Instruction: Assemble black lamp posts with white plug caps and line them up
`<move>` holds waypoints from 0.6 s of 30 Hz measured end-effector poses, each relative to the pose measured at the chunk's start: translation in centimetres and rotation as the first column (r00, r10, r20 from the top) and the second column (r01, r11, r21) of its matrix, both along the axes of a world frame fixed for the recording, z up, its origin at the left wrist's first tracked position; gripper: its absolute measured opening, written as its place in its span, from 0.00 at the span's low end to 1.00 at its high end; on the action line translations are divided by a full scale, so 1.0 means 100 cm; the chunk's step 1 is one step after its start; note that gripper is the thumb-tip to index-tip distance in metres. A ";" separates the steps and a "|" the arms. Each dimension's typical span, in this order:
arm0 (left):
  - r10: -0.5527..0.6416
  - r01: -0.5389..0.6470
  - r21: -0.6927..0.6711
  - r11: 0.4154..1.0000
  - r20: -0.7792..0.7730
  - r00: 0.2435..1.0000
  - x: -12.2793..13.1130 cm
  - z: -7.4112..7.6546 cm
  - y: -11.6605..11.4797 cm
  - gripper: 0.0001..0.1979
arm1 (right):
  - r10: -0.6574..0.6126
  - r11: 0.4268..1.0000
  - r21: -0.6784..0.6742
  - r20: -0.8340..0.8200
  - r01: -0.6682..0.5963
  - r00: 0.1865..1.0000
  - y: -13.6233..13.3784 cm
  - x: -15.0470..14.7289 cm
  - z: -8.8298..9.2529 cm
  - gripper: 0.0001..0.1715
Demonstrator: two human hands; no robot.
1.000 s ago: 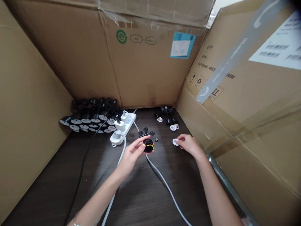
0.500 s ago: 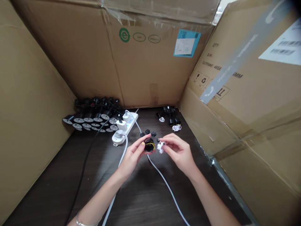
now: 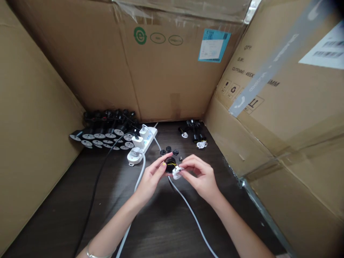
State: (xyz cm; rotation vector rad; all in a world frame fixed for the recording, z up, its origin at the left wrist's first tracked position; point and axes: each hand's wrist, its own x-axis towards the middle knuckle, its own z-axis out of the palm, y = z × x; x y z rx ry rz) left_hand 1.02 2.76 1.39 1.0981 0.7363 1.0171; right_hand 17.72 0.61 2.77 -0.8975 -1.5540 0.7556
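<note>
My left hand (image 3: 153,172) is shut around a round black plug housing (image 3: 170,165) with thin yellow wires showing at its open end. My right hand (image 3: 199,174) pinches a white plastic plug part (image 3: 176,173) and presses it to the housing's near side. A white cable (image 3: 188,205) leads away from under the housing toward me. Just beyond my hands lie a small black three-pronged piece (image 3: 168,151) and a tiny black part (image 3: 180,158). Much of the housing is hidden by my fingers.
A white power strip (image 3: 142,145) with plugs in it and a black cable (image 3: 96,177) lie to the left. Behind it is a heap of black-and-white plug parts (image 3: 103,135), and a smaller heap (image 3: 194,130) is at the back right. Cardboard walls (image 3: 172,79) surround the dark wood table (image 3: 158,225).
My right hand has moved left, and the white part it holds now touches the black housing. A second earlier, that hand held a white disc apart from the housing.
</note>
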 end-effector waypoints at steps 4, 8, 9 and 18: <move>0.004 -0.004 -0.008 1.000 -0.001 1.000 0.000 0.000 0.000 0.19 | -0.009 1.000 0.010 0.022 0.008 1.000 0.000 0.000 0.001 0.03; 0.000 0.000 -0.017 1.000 -0.018 1.000 0.000 0.000 0.000 0.21 | -0.010 1.000 0.015 0.035 0.009 0.999 -0.001 -0.001 0.000 0.03; -0.002 0.002 -0.016 1.000 -0.023 1.000 0.000 0.000 0.000 0.21 | -0.007 1.000 0.014 0.036 0.006 0.999 -0.001 -0.001 0.000 0.03; 0.009 -0.008 0.016 1.000 -0.064 0.998 0.001 -0.001 -0.001 0.21 | -0.049 0.999 0.004 0.072 0.049 0.996 0.000 -0.003 -0.001 0.02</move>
